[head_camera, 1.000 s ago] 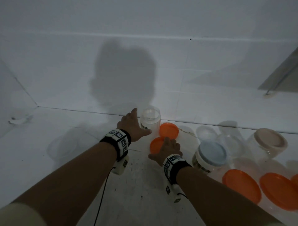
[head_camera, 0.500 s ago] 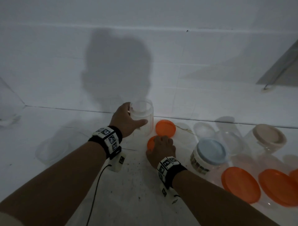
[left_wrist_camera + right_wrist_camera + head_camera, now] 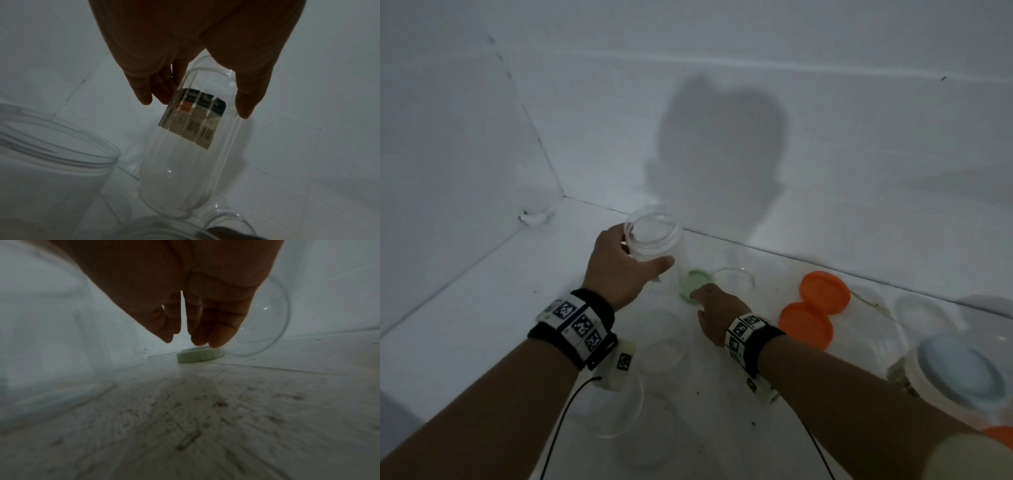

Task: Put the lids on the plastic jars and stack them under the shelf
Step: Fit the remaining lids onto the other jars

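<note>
Left hand [image 3: 619,270] now gripping lifted clear plastic jar [image 3: 652,240]; right hand [image 3: 717,313] off orange lids [image 3: 813,310], fingers [image 3: 213,331] open, touching pale-green round lid [image 3: 693,285] beside jar — lidding next.

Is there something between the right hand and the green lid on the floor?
Nothing visible: the right hand reaches toward the green lid, its fingertips just above the lid's rim. A clear jar stands beside the lid, not between them.

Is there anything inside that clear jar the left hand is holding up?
Nothing shows inside the clear jar: its mouth is open with no lid, and the floor is visible straight through its wall. The left hand and a label cover a small part of the wall.
</note>
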The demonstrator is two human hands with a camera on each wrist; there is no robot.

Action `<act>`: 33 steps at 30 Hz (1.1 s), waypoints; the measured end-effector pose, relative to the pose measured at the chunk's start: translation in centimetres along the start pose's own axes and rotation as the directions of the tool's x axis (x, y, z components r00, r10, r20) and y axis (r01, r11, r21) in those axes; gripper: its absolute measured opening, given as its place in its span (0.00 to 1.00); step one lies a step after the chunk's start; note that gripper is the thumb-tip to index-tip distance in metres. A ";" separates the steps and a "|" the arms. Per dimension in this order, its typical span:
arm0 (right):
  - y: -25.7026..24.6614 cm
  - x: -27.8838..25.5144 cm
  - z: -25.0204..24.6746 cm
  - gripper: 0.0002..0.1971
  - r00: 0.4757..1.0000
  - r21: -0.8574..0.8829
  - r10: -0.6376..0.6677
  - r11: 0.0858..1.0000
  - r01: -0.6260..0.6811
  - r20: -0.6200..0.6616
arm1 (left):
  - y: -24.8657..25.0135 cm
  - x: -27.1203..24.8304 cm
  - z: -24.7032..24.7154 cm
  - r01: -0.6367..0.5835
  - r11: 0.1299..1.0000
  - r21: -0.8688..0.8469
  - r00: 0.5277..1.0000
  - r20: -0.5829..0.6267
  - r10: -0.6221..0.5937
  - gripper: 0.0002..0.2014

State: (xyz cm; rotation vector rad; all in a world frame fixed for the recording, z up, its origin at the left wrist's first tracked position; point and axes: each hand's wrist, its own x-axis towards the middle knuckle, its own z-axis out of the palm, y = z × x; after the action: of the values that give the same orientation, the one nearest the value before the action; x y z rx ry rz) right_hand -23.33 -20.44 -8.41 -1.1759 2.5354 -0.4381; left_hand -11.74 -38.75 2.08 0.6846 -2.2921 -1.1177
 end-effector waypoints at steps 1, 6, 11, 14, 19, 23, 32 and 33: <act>-0.3 0.8 0.6 0.26 0.999 -0.052 -0.001 0.999 0.003 0.038 | -0.5 0.1 -0.3 0.010 1.000 0.002 1.000 -0.012 -0.010 0.34; -1.1 3.4 1.8 0.21 0.995 -0.227 0.073 0.972 -0.058 0.060 | -1.5 -0.1 -1.6 0.049 0.999 0.010 0.998 -0.047 -0.048 0.34; -0.8 2.2 2.0 0.16 0.997 -0.246 0.049 0.969 -0.034 0.053 | -1.0 -0.9 -2.4 0.043 0.998 -0.042 0.999 -0.024 -0.044 0.27; -0.6 -0.5 1.1 0.11 1.000 -0.132 -0.020 0.991 0.017 -0.015 | -0.5 -1.1 -2.2 0.019 0.999 -0.048 1.000 -0.001 -0.019 0.36; 0.6 -7.7 -2.9 0.11 0.981 0.338 0.076 0.941 -0.011 -0.180 | 2.3 -2.9 -0.8 -0.044 0.998 -0.052 0.998 0.035 0.046 0.47; 2.0 -13.2 -7.4 0.15 0.916 0.540 0.246 0.841 -0.039 -0.317 | 4.5 -5.9 1.6 -0.051 0.986 -0.159 0.986 0.152 0.075 0.47; 0.9 -23.4 -15.5 0.36 0.912 0.432 0.182 0.902 -0.006 -0.368 | 7.8 -14.3 9.1 -0.088 0.969 -0.231 0.867 0.461 0.188 0.45; 0.6 -24.2 -15.8 0.40 0.930 0.361 0.161 0.932 -0.034 -0.330 | 8.2 -15.1 10.0 -0.088 0.967 -0.238 0.844 0.497 0.199 0.44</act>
State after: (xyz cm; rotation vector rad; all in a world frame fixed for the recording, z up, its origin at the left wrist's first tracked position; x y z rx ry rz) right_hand -15.21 0.92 9.25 -0.8922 2.6357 -1.1155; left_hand -8.42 -19.19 0.14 0.1227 -2.5484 -1.5895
